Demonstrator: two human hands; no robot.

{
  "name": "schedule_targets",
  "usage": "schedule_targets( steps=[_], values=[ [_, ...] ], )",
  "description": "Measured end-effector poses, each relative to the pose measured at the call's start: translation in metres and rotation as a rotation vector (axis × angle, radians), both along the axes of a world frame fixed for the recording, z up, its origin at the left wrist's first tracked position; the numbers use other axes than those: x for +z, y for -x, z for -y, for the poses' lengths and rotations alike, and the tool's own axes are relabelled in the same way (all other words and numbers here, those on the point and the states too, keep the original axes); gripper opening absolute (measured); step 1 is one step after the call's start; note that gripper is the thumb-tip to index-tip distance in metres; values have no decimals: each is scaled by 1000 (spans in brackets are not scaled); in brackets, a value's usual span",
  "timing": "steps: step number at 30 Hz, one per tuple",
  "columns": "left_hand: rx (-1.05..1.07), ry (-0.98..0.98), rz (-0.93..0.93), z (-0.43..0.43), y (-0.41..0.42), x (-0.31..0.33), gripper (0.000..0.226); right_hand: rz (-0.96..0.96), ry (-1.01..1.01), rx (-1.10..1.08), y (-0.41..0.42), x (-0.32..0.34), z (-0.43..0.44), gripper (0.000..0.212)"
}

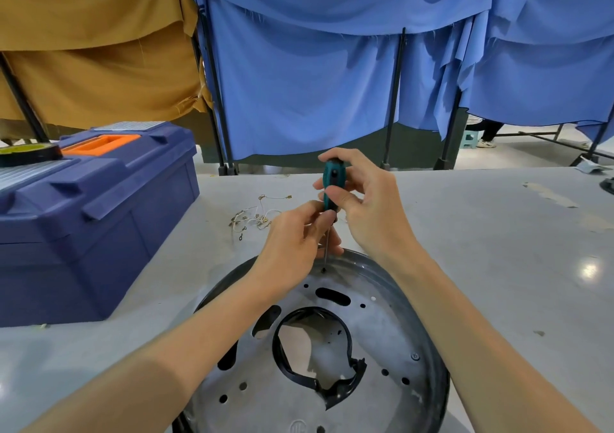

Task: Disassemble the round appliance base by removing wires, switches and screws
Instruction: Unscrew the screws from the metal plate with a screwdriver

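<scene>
- The round base point(382, 326) lies flat on the grey table point(498, 250), closest to the viewer. Its metal underside faces up, and its near edge is cut off by the bottom of the view.
- A black ring point(279, 349) lines the base's large middle opening, and its near-right part is jagged and broken.
- The 2 forearms reach forward over the base from the lower corners and meet above its far rim.
- The screwdriver point(333, 183) stands nearly upright with its teal handle on top. Its thin shaft points straight down, and the tip sits in a screw hole point(324, 269) near the far rim.
- The left hand point(292, 243) has curled fingers and pinches the screwdriver where the handle meets the shaft.
- The right hand point(365, 206) is higher, with thumb and fingers closed around the handle and the wrist bent up.
- Just beyond the hands, a small tangle of pale wires point(255, 216) with metal ends lies loose on the table.
- To the left sits a closed blue toolbox point(99, 226) with an orange handle and a roll of tape point(26, 153) on its lid.
- Behind the table, blue cloth point(299, 83) and brown cloth point(93, 50) hang on black frames.
</scene>
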State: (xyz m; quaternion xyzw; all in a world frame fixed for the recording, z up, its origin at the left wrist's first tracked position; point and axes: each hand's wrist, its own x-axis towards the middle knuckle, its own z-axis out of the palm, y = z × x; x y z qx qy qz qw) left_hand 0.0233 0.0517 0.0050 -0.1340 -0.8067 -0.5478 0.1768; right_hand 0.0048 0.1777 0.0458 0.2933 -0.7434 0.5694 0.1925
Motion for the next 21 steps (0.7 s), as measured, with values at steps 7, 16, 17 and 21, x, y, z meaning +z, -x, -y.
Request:
schedule_targets(
  steps=[7,16,17,21],
  values=[
    [47,-58,4,1,1,0,20,-2,14,-26,1,-1,1,42],
    [15,-108,29,3,1,-1,19,2,-24,16,-1,0,3,41],
    [22,-105,26,3,1,-1,16,3,-23,31,-1,-1,4,36],
    [56,-62,-31,2,0,-1,12,-31,-19,-23,-1,-1,5,40]
  ],
)
